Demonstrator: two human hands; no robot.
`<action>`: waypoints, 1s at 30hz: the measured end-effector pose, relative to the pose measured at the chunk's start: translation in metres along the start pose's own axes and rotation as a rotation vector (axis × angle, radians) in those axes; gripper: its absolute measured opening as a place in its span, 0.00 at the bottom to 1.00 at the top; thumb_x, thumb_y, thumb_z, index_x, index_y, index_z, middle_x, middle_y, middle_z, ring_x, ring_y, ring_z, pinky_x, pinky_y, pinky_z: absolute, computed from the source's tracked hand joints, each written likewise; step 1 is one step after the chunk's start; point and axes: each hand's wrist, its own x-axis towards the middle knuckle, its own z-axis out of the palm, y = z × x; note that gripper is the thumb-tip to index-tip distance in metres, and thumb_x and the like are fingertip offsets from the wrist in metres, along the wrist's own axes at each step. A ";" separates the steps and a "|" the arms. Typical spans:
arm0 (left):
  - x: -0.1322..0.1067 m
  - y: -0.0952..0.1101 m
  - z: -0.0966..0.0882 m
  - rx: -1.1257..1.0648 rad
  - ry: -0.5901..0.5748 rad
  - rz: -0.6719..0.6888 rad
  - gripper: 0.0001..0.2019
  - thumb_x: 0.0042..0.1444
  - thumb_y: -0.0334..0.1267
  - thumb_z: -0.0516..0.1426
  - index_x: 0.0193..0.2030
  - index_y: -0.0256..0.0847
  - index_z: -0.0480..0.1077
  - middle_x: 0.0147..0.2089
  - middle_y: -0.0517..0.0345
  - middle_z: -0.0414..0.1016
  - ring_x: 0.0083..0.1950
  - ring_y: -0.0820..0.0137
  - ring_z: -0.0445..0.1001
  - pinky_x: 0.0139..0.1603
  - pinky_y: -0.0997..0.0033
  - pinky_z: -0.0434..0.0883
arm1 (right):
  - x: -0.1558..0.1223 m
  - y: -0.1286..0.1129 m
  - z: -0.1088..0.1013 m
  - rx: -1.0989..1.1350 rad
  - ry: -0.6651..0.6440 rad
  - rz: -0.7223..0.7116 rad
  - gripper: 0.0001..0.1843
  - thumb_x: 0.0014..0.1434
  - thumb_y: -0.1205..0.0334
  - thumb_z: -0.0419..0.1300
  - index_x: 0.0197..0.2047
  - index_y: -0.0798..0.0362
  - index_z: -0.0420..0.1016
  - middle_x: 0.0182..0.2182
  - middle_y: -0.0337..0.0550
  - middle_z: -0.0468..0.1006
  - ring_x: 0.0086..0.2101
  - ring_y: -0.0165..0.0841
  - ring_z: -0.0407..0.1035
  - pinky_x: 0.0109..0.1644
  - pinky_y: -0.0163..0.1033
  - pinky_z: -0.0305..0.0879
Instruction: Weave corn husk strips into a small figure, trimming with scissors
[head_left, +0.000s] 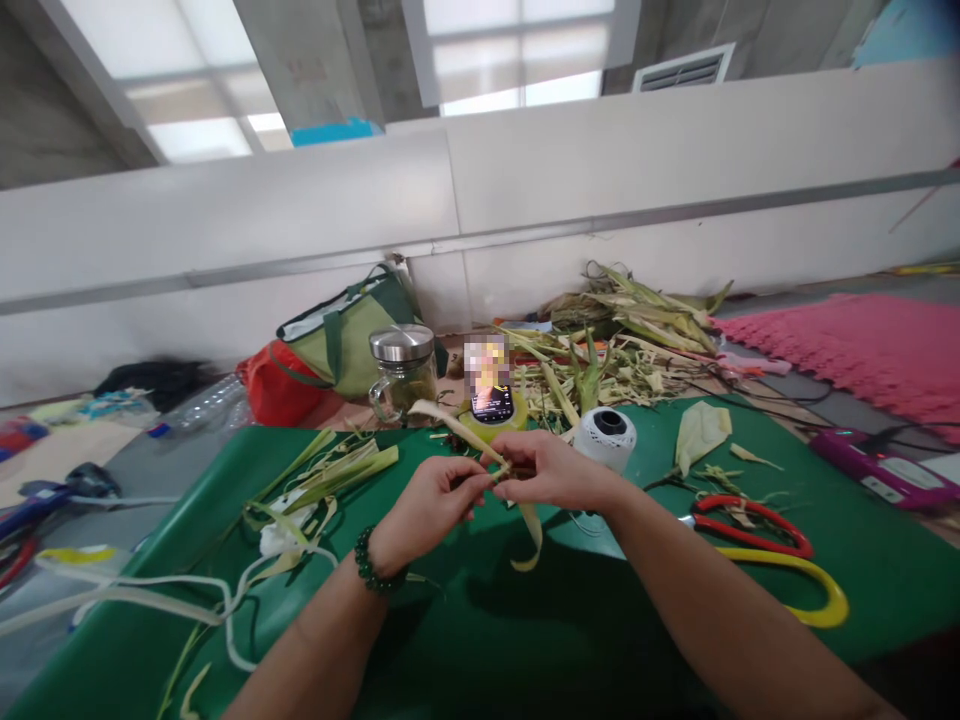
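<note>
Evidently, the left hand (427,505) and right hand (551,470) pinch a pale husk strip (466,434) in their fingers above the counter (649,428), toward its far edge, its middle partly hidden. Near the right edge, scissors (814,575) have blades mostly behind the right forearm (705,590).

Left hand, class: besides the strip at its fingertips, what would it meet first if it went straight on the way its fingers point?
Most likely the right hand, whose fingers lie just ahead at the pale strip; exact depth is unclear.
</note>
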 end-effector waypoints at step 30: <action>-0.004 -0.001 -0.009 -0.092 -0.061 0.013 0.13 0.51 0.42 0.57 0.41 0.37 0.65 0.29 0.59 0.72 0.27 0.71 0.70 0.27 0.74 0.69 | -0.004 0.003 -0.007 0.348 -0.309 0.087 0.20 0.55 0.60 0.62 0.49 0.55 0.64 0.33 0.41 0.77 0.29 0.28 0.74 0.37 0.34 0.70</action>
